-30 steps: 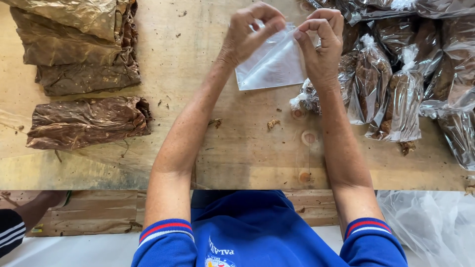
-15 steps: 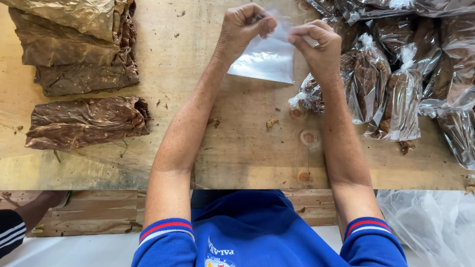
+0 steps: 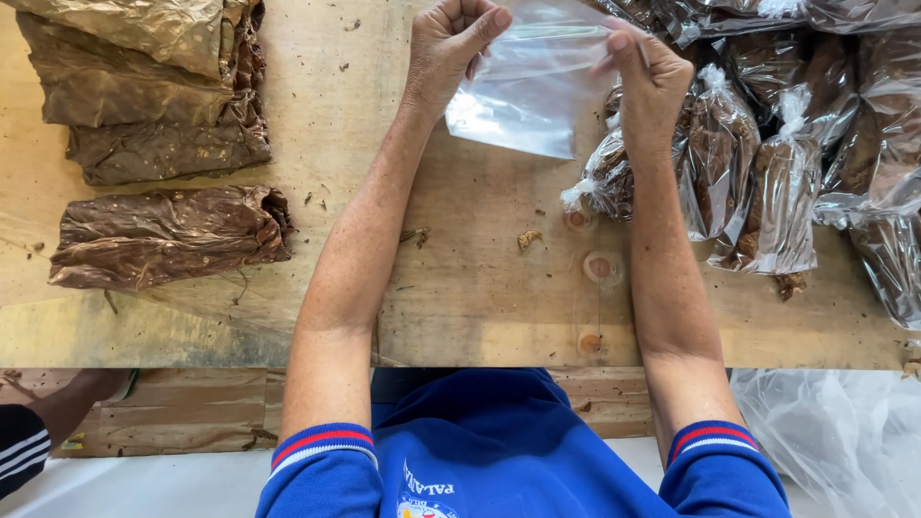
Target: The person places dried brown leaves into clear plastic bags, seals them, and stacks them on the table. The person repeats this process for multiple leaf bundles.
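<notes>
Hanging above the plywood tabletop (image 3: 460,288), an empty clear plastic bag (image 3: 532,86) is pinched at its top corners by the left hand (image 3: 449,43) and right hand (image 3: 648,82), with bagged brown leaf bundles (image 3: 758,182) just right of it.

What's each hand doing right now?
Left hand: closed, pinching the clear empty plastic bag.
Right hand: closed, pinching the same bag's other top corner.

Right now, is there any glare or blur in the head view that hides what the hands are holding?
Head view: sharp and evenly daylit; both hands, left hand and right hand, pinch a clear plastic bag, its film showing whitish sheen but staying readable; glare also streaks the filled bags; the table is softly shadowed.
</notes>
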